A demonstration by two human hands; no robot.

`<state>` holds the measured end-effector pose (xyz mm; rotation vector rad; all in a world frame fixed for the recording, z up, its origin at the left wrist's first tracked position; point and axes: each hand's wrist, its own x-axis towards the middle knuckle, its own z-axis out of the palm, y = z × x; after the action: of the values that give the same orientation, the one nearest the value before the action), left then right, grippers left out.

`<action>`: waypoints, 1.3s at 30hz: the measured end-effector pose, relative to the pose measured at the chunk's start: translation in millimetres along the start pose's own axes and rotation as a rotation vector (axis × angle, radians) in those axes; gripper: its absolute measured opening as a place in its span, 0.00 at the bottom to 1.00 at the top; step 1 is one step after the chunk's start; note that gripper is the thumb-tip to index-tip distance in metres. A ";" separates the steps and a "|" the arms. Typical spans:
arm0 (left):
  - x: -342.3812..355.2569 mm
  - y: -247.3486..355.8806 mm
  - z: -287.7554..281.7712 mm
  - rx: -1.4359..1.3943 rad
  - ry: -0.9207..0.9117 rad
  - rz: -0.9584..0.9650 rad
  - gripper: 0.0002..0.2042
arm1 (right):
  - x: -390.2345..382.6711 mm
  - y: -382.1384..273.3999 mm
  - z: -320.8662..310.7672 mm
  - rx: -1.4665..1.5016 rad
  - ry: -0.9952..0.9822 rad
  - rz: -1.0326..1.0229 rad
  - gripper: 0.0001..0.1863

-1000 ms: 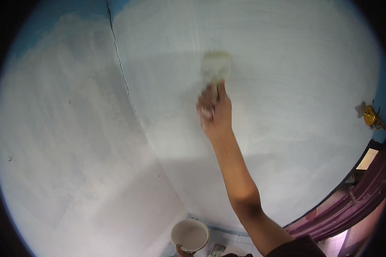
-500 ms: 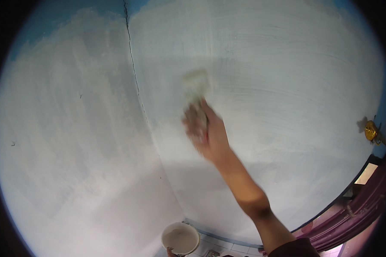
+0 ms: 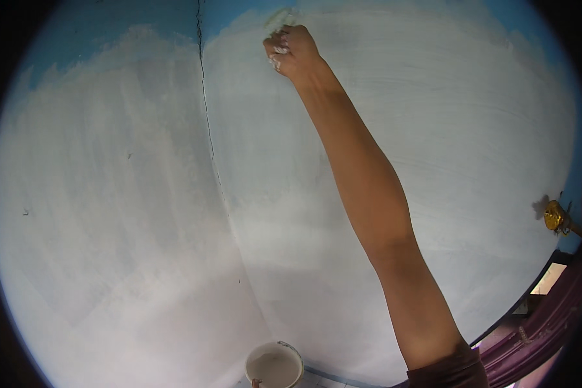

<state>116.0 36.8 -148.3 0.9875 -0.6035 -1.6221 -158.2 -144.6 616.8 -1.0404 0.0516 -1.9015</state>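
Our right hand [image 3: 292, 50], white-smeared at the knuckles, is closed around a pale, blurred brush [image 3: 280, 18], high on the wall [image 3: 459, 161] where white meets blue. Of our left hand [image 3: 256, 383] only 1 digit shows, over the near rim of a pale bucket [image 3: 293, 355]; we cannot tell how the rest grips. Right of us are 1 gold finial [image 3: 554, 216] and a purple curtain [image 3: 530, 343].
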 end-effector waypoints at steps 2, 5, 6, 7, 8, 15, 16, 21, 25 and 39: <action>-0.6 0.4 -0.3 -0.005 0.004 -0.005 0.32 | -13.0 -10.4 -1.9 -0.021 0.000 -0.040 0.12; 3.4 2.8 0.6 -0.002 0.004 -0.006 0.32 | -30.7 -30.0 -12.1 0.074 0.000 -0.080 0.11; 3.6 3.0 1.3 -0.001 0.002 -0.007 0.32 | -35.9 -38.3 -15.1 0.173 -0.018 -0.086 0.12; 4.3 1.3 4.1 0.000 -0.006 -0.011 0.32 | -44.6 -48.4 -17.5 0.165 -0.015 -0.087 0.12; 3.1 1.7 2.0 0.001 -0.006 -0.017 0.32 | -53.0 -54.2 -21.9 0.148 -0.035 -0.094 0.13; 10.2 2.9 3.0 -0.006 -0.025 -0.026 0.32 | -108.5 -63.0 -39.0 -0.079 -0.146 -0.144 0.18; 10.6 0.8 3.1 -0.007 -0.027 -0.035 0.32 | -116.3 -58.2 -42.7 -0.092 -0.142 -0.141 0.18; 11.0 0.9 0.0 -0.007 -0.035 -0.047 0.32 | -168.7 -9.0 -83.9 0.056 0.046 -0.166 0.18; 11.0 4.1 -7.5 -0.014 -0.035 -0.042 0.31 | -228.0 34.6 -121.7 0.107 0.152 -0.100 0.17; 3.5 14.9 -37.1 -0.016 -0.044 -0.041 0.31 | -208.8 76.2 -76.2 -0.281 0.221 -0.041 0.21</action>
<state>155.0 33.2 -156.8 0.9602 -0.6029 -1.6862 -113.6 -60.0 402.2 -1.0149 0.4374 -2.0808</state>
